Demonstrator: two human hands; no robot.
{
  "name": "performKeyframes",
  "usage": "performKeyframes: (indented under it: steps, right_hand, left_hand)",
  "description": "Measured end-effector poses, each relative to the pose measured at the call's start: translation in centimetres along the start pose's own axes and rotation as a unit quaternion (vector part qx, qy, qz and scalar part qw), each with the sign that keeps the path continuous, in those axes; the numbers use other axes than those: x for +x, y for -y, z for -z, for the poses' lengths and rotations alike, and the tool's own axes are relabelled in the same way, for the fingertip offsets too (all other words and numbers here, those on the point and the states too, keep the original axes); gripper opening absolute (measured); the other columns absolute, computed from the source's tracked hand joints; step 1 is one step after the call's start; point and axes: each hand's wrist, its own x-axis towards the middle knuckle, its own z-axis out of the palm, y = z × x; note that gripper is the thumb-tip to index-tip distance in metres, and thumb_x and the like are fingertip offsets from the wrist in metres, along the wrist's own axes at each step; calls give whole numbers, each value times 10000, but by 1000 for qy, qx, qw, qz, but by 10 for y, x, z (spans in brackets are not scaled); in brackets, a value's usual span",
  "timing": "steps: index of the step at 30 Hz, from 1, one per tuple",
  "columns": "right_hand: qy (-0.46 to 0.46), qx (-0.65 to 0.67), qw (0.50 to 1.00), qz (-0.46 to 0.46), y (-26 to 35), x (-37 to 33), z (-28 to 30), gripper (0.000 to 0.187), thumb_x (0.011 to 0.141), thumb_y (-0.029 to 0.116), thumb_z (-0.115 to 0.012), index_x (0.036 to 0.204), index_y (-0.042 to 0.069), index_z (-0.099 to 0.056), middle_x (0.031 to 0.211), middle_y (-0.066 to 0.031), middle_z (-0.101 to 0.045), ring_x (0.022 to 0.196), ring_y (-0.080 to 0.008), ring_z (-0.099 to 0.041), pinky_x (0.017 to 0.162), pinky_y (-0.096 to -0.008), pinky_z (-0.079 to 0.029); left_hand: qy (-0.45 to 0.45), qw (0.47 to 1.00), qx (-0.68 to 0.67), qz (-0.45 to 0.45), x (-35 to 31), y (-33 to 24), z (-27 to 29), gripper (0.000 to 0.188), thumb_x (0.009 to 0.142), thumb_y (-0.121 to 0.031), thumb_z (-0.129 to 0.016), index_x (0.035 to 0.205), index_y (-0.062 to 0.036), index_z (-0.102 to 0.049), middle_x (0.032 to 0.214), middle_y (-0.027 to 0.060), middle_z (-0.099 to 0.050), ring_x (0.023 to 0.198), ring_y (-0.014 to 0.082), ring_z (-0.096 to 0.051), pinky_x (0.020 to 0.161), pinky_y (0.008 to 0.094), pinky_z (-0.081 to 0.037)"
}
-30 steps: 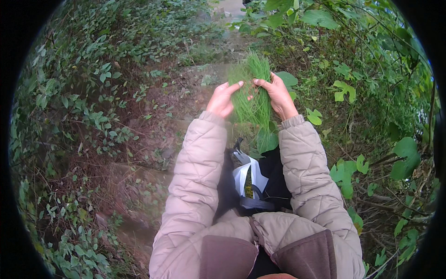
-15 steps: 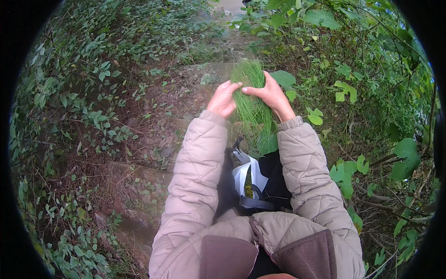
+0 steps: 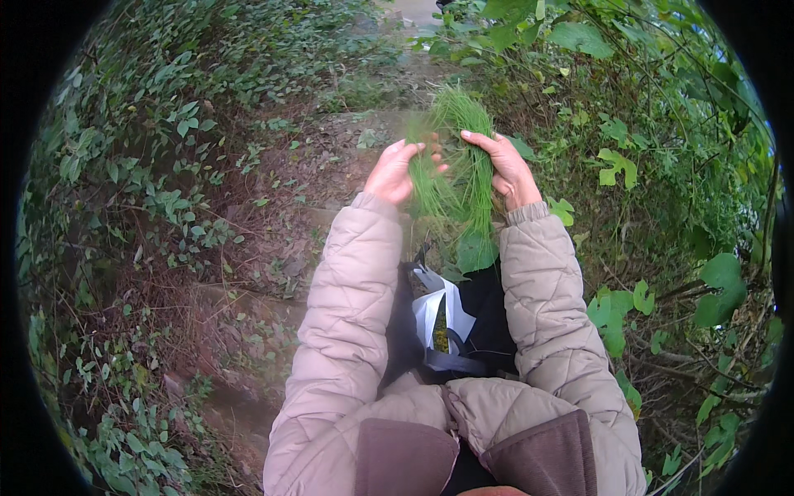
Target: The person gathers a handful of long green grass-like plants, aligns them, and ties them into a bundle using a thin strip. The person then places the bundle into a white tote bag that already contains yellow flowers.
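Both hands up front w/ a grass bunch (image 3: pixel 453 169) between them, just above the black bag (image 3: pixel 484 318) at the waist. Left hand (image 3: pixel 397 172) on bunch's left side, fingers curled loosely into the blades. Right hand (image 3: pixel 506 169) wraps the right side, fingers closed on it. Step, I'd judge: gathering/straightening the bunch. Next prob needs firm one-hand grip so blades don't spill. Dirt path (image 3: pixel 281 248) left of bag.

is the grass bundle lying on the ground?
No, the bundle of thin green grass is held up between the left hand and the right hand, above the dirt path.
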Motion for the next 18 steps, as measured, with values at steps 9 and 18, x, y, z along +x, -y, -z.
performKeyframes:
  steps: [9,18]
  right_hand:
    - [-79,-162,981,77,-2,11,10,251,777,236,-747,914,54,-642,802,10,-619,614,-71,-530,526,-217,-413]
    - [25,-80,996,-37,6,3,3,227,813,245,-716,951,70,-670,846,39,-640,605,-54,-517,488,-218,-404]
  left_hand:
    - [-56,997,48,13,10,13,0,226,922,-60,-400,1111,1,-509,977,117,-582,736,162,-520,727,355,-548]
    - [-12,1000,9,-3,6,5,-4,227,998,-208,-384,1091,-30,-490,1178,209,-574,714,121,-544,672,283,-527]
